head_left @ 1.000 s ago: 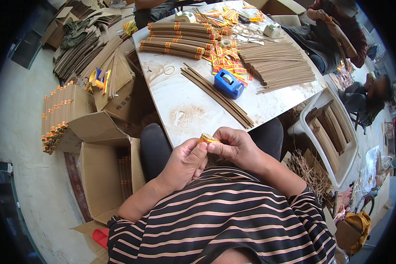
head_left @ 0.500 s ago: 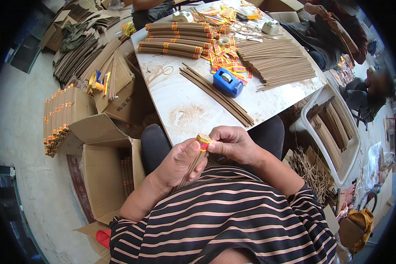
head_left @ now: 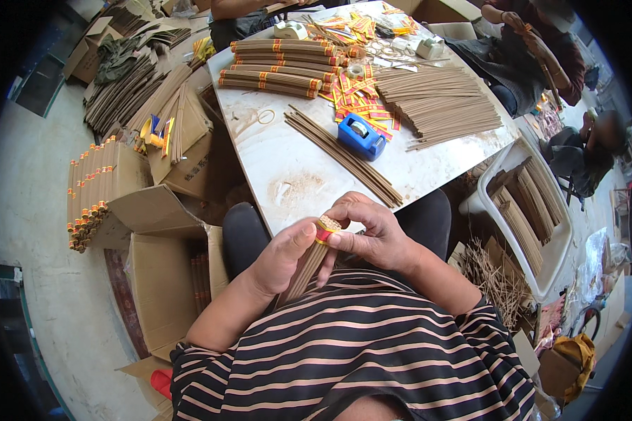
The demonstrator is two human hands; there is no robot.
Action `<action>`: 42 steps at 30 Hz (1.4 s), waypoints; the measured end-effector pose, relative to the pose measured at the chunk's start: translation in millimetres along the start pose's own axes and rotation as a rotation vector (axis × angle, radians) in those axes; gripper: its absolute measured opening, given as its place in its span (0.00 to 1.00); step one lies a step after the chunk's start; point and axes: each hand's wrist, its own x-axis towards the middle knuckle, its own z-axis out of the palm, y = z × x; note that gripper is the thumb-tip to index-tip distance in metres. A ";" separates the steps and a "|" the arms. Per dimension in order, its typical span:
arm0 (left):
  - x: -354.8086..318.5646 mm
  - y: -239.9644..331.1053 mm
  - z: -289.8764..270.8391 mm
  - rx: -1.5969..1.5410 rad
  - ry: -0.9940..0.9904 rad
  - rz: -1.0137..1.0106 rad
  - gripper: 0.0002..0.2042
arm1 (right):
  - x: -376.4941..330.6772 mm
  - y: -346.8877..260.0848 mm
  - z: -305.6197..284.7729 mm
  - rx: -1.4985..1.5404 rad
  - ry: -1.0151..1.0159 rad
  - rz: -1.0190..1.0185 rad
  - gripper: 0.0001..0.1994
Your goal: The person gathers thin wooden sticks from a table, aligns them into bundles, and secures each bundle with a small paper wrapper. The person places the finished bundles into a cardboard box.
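A bundle of brown incense sticks leans against my striped shirt, its top end tilted away from me. Around that end runs a red and yellow paper band. My left hand is closed about the bundle from the left, thumb near the band. From the other side my right hand pinches the band between thumb and fingers. A blue tape dispenser stands on the table ahead, beside a thin row of loose incense sticks.
Banded bundles lie stacked on the white table, near scattered labels and a wide spread of sticks. An open carton sits at my left, a white plastic bin at my right. Other people work across the table and at far right.
The bundle's top end has turned so more of its stick ends and band show. My left fingers have loosened a little, and my right hand has shifted slightly along the band.
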 end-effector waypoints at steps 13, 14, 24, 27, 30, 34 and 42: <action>-4.6 15.3 7.3 0.206 0.016 -0.094 0.19 | 3.8 5.9 -6.9 -0.128 0.041 -0.195 0.13; -3.6 12.9 5.7 0.168 -0.006 -0.096 0.19 | 5.3 8.4 -6.8 -0.170 0.067 -0.242 0.15; 5.4 6.3 1.7 0.127 0.003 -0.103 0.18 | 11.8 21.2 -26.7 0.209 -0.098 0.107 0.17; 7.3 11.6 1.7 0.065 0.102 -0.059 0.18 | 34.5 54.7 -59.1 0.170 0.225 0.176 0.12; 11.4 9.5 -2.9 -0.017 0.142 -0.075 0.18 | 65.0 96.1 -107.4 -0.363 0.360 0.441 0.12; 13.5 8.8 -6.8 -0.065 0.159 -0.100 0.17 | 92.6 98.4 -123.3 -0.555 0.130 0.813 0.14; 11.3 7.1 -11.9 -0.056 0.201 -0.088 0.17 | 101.3 120.1 -136.3 -0.170 0.236 0.966 0.08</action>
